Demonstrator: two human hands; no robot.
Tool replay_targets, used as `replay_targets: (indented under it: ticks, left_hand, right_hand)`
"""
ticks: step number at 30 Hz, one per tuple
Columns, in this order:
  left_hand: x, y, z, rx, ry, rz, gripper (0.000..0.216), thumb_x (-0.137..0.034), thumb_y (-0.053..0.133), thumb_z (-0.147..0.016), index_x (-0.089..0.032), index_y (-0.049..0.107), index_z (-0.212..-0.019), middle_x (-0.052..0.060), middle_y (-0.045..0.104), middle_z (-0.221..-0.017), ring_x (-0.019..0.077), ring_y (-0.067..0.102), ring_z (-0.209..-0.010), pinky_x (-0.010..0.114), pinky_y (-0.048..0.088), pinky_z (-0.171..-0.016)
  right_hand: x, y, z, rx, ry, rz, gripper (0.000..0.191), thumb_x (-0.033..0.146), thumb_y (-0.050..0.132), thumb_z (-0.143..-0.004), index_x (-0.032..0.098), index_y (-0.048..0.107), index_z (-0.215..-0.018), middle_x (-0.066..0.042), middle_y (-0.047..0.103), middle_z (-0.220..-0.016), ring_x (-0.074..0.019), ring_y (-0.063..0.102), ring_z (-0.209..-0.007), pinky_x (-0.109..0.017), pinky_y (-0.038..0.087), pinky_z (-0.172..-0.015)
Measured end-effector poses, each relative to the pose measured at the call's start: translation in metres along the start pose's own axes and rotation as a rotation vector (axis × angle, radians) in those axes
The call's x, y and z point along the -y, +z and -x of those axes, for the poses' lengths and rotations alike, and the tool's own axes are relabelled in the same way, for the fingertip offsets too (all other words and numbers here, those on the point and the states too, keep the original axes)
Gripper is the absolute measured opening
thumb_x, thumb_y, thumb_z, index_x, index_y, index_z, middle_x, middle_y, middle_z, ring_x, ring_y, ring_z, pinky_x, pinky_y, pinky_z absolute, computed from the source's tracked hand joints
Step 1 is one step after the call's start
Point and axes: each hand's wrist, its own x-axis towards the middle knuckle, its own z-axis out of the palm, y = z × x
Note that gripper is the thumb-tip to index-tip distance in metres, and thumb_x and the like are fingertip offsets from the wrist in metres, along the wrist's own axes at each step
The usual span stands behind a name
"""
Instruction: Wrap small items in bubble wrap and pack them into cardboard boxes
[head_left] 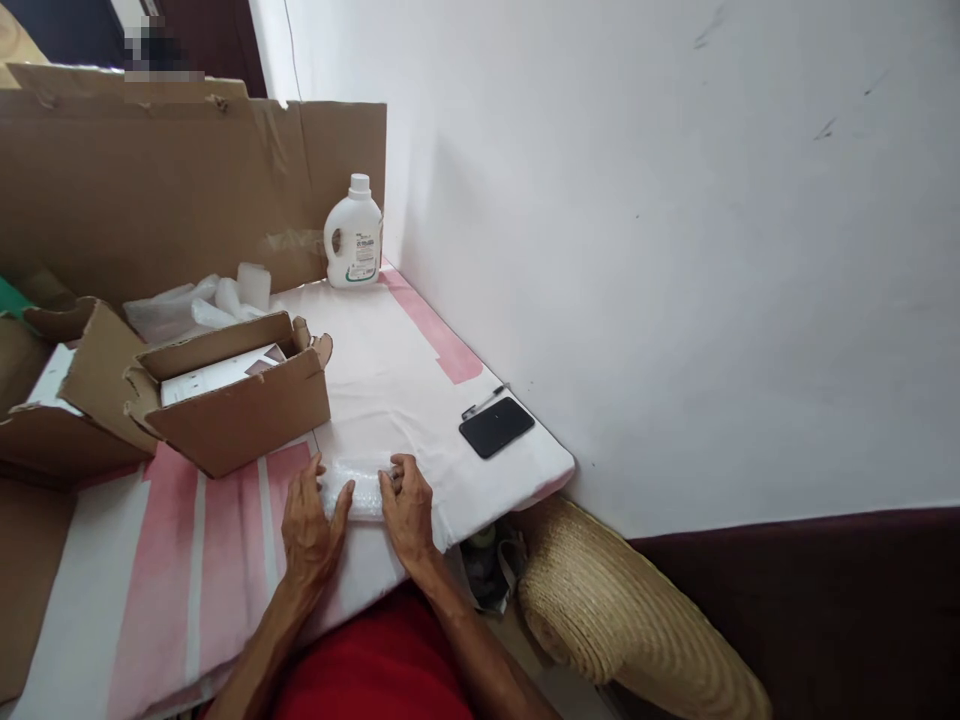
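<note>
A small object wrapped in clear bubble wrap [360, 488] lies on the pink-and-white cloth of the table [225, 560] near its front edge. My left hand [309, 522] holds its left end, thumb against the wrap and fingers curled over the top. My right hand [407, 508] grips its right end, fingers bent over it. Just behind the hands stands an open cardboard box [236, 405] with a white carton inside.
A black phone [496, 427] and a pen [484, 401] lie at the table's right edge. A white bottle [354, 236] stands at the back by a cardboard sheet [150, 190]. Loose plastic packing [199, 305] lies behind the box. A straw hat [622, 615] rests below.
</note>
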Motion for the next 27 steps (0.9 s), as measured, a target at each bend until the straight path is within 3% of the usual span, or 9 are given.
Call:
replay_targets:
  ticks: [2, 6, 11, 14, 18, 21, 23, 25, 27]
  left_hand:
    - [0.0, -0.002, 0.004, -0.005, 0.232, -0.092, 0.052, -0.04, 0.056, -0.095, -0.015, 0.052, -0.14, 0.018, 0.062, -0.129, 0.0303, 0.06, -0.116, 0.046, 0.047, -0.098]
    - [0.006, 0.0, 0.01, 0.195, 0.585, -0.204, 0.048, -0.033, 0.062, -0.092, -0.022, 0.056, -0.138, 0.012, 0.066, -0.131, 0.0288, 0.06, -0.12, 0.043, 0.044, -0.099]
    - [0.02, 0.011, 0.006, 0.262, 0.581, -0.2, 0.049, -0.022, 0.057, -0.091, -0.02, 0.054, -0.139, 0.012, 0.067, -0.133, 0.0269, 0.061, -0.119, 0.041, 0.048, -0.097]
    - [0.024, 0.016, 0.001, 0.265, 0.59, -0.15, 0.051, -0.012, 0.051, -0.087, -0.021, 0.055, -0.137, 0.011, 0.07, -0.126, 0.0251, 0.065, -0.111, 0.039, 0.052, -0.091]
    - [0.021, 0.011, -0.011, 0.266, 0.528, -0.049, 0.046, -0.006, 0.05, -0.083, -0.021, 0.06, -0.124, 0.007, 0.075, -0.109, 0.0226, 0.069, -0.094, 0.036, 0.057, -0.079]
    - [0.009, -0.014, -0.031, 0.197, 0.498, 0.058, 0.041, -0.008, 0.051, -0.086, -0.022, 0.059, -0.124, 0.005, 0.074, -0.099, 0.0194, 0.069, -0.085, 0.033, 0.058, -0.077]
    - [-0.003, -0.045, -0.05, 0.077, 0.464, 0.136, 0.045, -0.014, 0.054, -0.091, -0.025, 0.054, -0.135, 0.007, 0.073, -0.111, 0.0193, 0.07, -0.098, 0.032, 0.059, -0.086]
    - [-0.014, -0.082, -0.071, -0.06, 0.32, 0.214, 0.057, -0.025, 0.063, -0.091, -0.026, 0.045, -0.146, 0.012, 0.062, -0.135, 0.024, 0.062, -0.123, 0.036, 0.056, -0.1]
    - [-0.023, -0.12, -0.091, -0.169, 0.098, 0.345, 0.062, -0.033, 0.066, -0.09, -0.028, 0.042, -0.147, 0.011, 0.059, -0.139, 0.0253, 0.062, -0.124, 0.038, 0.057, -0.098]
  right_hand:
    - [-0.002, 0.0, -0.002, 0.016, 0.002, 0.017, 0.02, 0.027, 0.051, -0.094, 0.018, 0.057, -0.11, -0.006, 0.064, -0.087, -0.0231, 0.064, -0.08, -0.036, 0.054, -0.076]
    - [0.001, -0.009, -0.005, 0.044, -0.065, 0.087, 0.024, 0.025, 0.049, -0.096, 0.016, 0.056, -0.118, -0.011, 0.065, -0.096, -0.0256, 0.066, -0.087, -0.041, 0.057, -0.078]
    - [0.007, -0.043, -0.001, 0.35, -0.436, 0.321, 0.055, 0.02, 0.064, -0.086, 0.023, 0.051, -0.14, -0.015, 0.057, -0.138, -0.0344, 0.053, -0.128, -0.054, 0.047, -0.105]
    - [0.0, -0.05, 0.0, 0.466, -0.559, 0.404, 0.057, 0.014, 0.066, -0.081, 0.022, 0.053, -0.136, -0.014, 0.063, -0.132, -0.0343, 0.057, -0.121, -0.053, 0.049, -0.103]
    - [-0.002, -0.043, -0.014, 0.375, -0.75, 0.422, 0.047, 0.003, 0.049, -0.086, 0.022, 0.057, -0.129, -0.01, 0.072, -0.106, -0.029, 0.066, -0.095, -0.045, 0.055, -0.082]
    - [0.028, -0.044, -0.037, 0.365, -0.804, 0.317, 0.038, 0.006, 0.047, -0.093, 0.022, 0.058, -0.126, -0.006, 0.072, -0.089, -0.0241, 0.066, -0.078, -0.037, 0.055, -0.07]
    - [0.066, -0.049, -0.056, 0.366, -0.762, 0.186, 0.028, 0.013, 0.052, -0.097, 0.023, 0.059, -0.123, -0.005, 0.071, -0.09, -0.0213, 0.067, -0.078, -0.032, 0.056, -0.071]
    - [0.111, -0.053, -0.076, 0.369, -0.662, 0.048, 0.017, 0.02, 0.06, -0.097, 0.024, 0.061, -0.114, -0.002, 0.07, -0.088, -0.0174, 0.067, -0.075, -0.025, 0.055, -0.067]
    - [0.154, -0.05, -0.095, 0.29, -0.589, -0.037, 0.009, 0.023, 0.063, -0.097, 0.024, 0.063, -0.106, 0.001, 0.067, -0.081, -0.014, 0.062, -0.067, -0.021, 0.051, -0.061]
